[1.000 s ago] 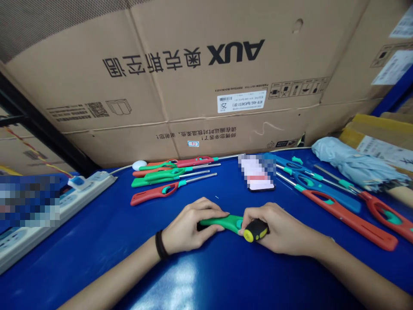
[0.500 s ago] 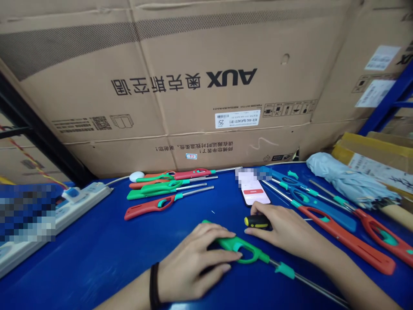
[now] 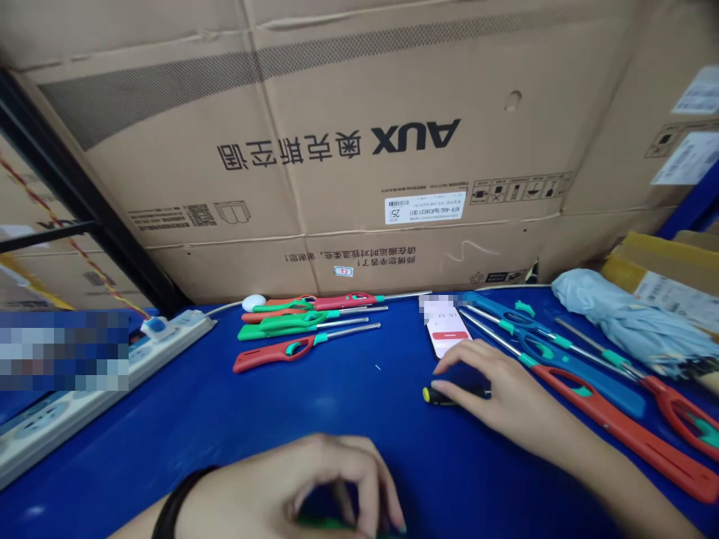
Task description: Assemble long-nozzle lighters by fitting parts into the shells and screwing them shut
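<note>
At the bottom edge, my left hand (image 3: 314, 486) is curled around a green long-nosed lighter (image 3: 323, 520), of which only a sliver shows beneath the fingers; its metal tube is out of view. My right hand (image 3: 494, 385) has thumb and fingers around a black screwdriver (image 3: 441, 395) with a yellow end, lying low at the blue table (image 3: 269, 419). Just behind those fingers is a phone (image 3: 445, 326) with a lit screen. To the right of my right hand lie a blue lighter (image 3: 595, 378) and a red lighter (image 3: 640, 430).
Several red and green lighters (image 3: 275, 353) lie in a group at the back left. A white power strip (image 3: 112, 382) runs along the left. A large cardboard box (image 3: 337, 82) stands behind the table. A folded pale blue umbrella (image 3: 618, 318) rests at the right.
My left hand has moved down and nearer with the green lighter, now mostly hidden. My right hand stays at the screwdriver, its thumb now over the handle. The view has shifted slightly.
</note>
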The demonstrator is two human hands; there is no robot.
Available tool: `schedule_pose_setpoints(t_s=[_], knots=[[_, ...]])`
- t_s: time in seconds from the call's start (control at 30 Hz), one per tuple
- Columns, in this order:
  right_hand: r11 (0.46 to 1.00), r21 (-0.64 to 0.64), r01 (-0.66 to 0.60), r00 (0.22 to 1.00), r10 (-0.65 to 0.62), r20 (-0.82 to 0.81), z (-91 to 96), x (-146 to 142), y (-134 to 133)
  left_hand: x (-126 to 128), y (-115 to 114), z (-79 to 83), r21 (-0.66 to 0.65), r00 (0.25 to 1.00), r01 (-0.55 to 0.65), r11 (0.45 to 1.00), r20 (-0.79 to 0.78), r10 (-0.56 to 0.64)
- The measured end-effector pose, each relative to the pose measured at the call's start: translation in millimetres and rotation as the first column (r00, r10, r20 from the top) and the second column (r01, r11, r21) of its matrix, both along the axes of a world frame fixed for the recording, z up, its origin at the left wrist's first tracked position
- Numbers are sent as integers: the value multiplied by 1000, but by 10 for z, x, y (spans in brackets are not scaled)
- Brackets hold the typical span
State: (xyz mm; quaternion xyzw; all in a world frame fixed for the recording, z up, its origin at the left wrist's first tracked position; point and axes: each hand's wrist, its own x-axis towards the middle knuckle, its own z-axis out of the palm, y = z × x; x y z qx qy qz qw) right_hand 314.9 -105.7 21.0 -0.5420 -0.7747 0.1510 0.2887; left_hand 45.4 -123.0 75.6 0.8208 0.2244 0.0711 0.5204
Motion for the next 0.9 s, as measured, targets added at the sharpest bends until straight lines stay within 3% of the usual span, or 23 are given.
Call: schedule_pose_setpoints(t_s=[0.03,0.1,0.13,0.2,0.27,0.33,0.43,0.57,0.73,0.9], knots=[[998,53,46,998,-44,-45,24,-7,3,-29,36,-9,-89,994,-108,990,27,110],[980,106,169,977,-153,-149,62,-34,-2,-35,132,-91,-141,925,-353,925,96,368],[972,96,213,960,-189,-207,72,-58,-9,-12,188,-148,-123,862,-465,877,163,480],[980,-9,199,919,-190,-344,71,-125,-30,76,292,-265,-106,789,-574,812,193,583],[985,-169,27,855,-111,-507,46,-207,-48,198,366,-362,-62,792,-579,813,194,579],[940,-295,-169,770,-61,-635,11,-283,-55,324,391,-439,34,795,-579,815,244,555],[870,-381,-313,675,-78,-733,-30,-351,-50,464,344,-531,146,777,-607,781,314,545],[810,-455,-371,605,-160,-780,-46,-380,-57,519,224,-567,231,791,-591,773,356,498],[766,-462,-447,530,-190,-827,-74,-407,-75,473,144,-475,361,818,-569,739,346,460],[745,-490,-453,551,-199,-811,-131,-409,-75,417,150,-446,495,861,-508,705,310,403]])
